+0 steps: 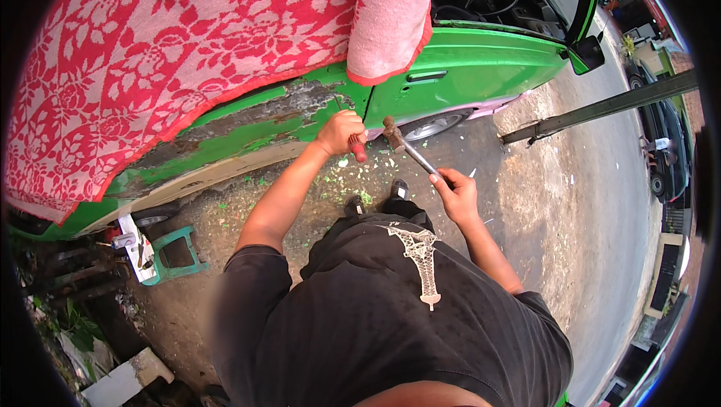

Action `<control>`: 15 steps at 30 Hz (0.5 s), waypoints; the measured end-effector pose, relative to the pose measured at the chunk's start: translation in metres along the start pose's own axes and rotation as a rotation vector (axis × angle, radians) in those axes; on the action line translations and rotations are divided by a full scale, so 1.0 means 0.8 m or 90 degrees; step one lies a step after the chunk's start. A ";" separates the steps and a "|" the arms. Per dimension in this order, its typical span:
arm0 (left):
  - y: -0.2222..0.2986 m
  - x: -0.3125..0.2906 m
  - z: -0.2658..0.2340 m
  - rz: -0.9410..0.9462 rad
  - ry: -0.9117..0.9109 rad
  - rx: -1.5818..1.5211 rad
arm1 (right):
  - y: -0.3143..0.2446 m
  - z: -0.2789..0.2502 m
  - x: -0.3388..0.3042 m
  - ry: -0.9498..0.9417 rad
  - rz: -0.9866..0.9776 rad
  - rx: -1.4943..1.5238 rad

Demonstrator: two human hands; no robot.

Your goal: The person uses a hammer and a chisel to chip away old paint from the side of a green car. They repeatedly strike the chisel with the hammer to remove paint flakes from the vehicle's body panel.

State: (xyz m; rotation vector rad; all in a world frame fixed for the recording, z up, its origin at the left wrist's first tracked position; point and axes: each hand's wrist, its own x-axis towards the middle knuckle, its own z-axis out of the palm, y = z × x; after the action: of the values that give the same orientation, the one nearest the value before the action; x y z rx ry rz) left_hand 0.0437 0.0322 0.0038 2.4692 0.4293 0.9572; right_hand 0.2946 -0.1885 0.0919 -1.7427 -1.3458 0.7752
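My left hand (340,134) is closed round a tool with a red handle (357,152), its butt pointing back toward me. The tool's working end is hidden by the hand, close to the green car's rear side panel (248,118). That panel has a long patch of cracked, bare grey-brown filler (297,104). In my right hand (457,197) is a hammer (420,159), gripped low on its metal shaft. Its brownish head (392,135) is raised just right of the red handle, apart from it.
A red and pink floral blanket (188,54) covers the car's roof and upper side. Right of it are the green door (466,61) and a wheel (435,125). Paint flakes litter the ground. A green stool (174,260) stands at left; a metal post (601,107) slants at right.
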 end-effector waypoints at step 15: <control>-0.009 -0.001 0.005 0.018 0.062 -0.015 | 0.012 0.014 0.001 -0.050 -0.406 -0.099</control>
State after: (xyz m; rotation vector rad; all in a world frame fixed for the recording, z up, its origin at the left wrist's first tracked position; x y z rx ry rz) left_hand 0.0449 0.0371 -0.0031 2.4202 0.4131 1.0921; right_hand 0.2900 -0.1867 0.0782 -1.2734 -1.9143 0.3850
